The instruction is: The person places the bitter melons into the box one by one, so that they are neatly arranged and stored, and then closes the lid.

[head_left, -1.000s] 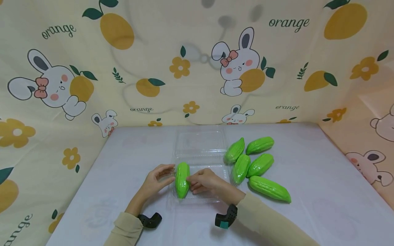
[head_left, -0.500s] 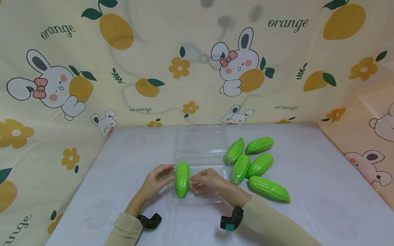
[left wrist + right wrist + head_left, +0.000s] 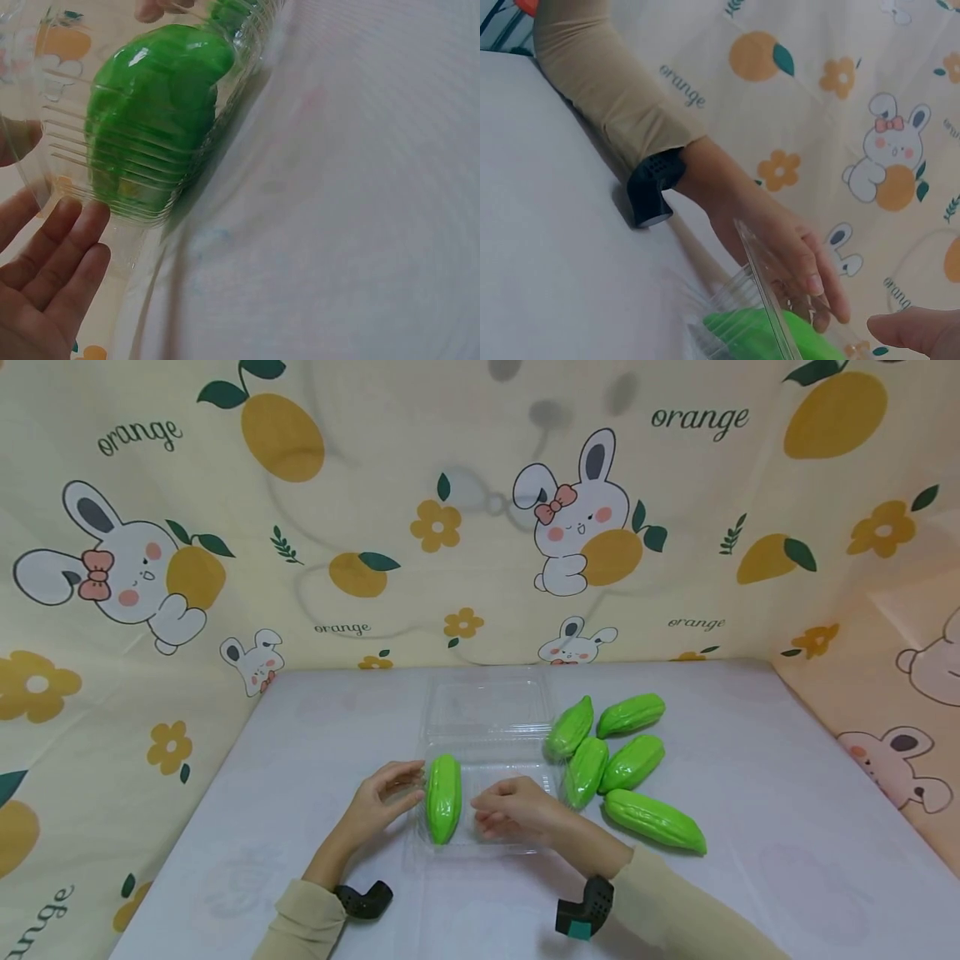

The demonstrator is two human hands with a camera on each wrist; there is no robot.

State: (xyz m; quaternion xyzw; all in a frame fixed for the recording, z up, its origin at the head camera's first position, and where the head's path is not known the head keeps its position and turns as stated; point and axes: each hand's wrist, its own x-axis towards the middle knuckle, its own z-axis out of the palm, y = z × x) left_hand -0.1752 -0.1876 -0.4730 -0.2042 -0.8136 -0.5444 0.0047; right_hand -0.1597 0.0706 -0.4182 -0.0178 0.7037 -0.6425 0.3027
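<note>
One glossy green, ridged bitter melon lies lengthwise along the left side of a clear plastic box. At the box's left wall is my left hand; in the left wrist view its fairly straight fingers touch the outside of the wall, with the melon showing through behind it. My right hand hovers over the box's right half, apart from the melon, fingers loosely bent and holding nothing. The right wrist view shows only a fingertip of it at the lower right.
The box's hinged lid lies folded back behind it. Several more green bitter melons lie in a loose group right of the box on the white tabletop. A printed rabbit-and-orange cloth hangs around the table.
My right hand has come off the bitter melon in the box and drawn a little to the right. The left hand stays at the box's left wall.
</note>
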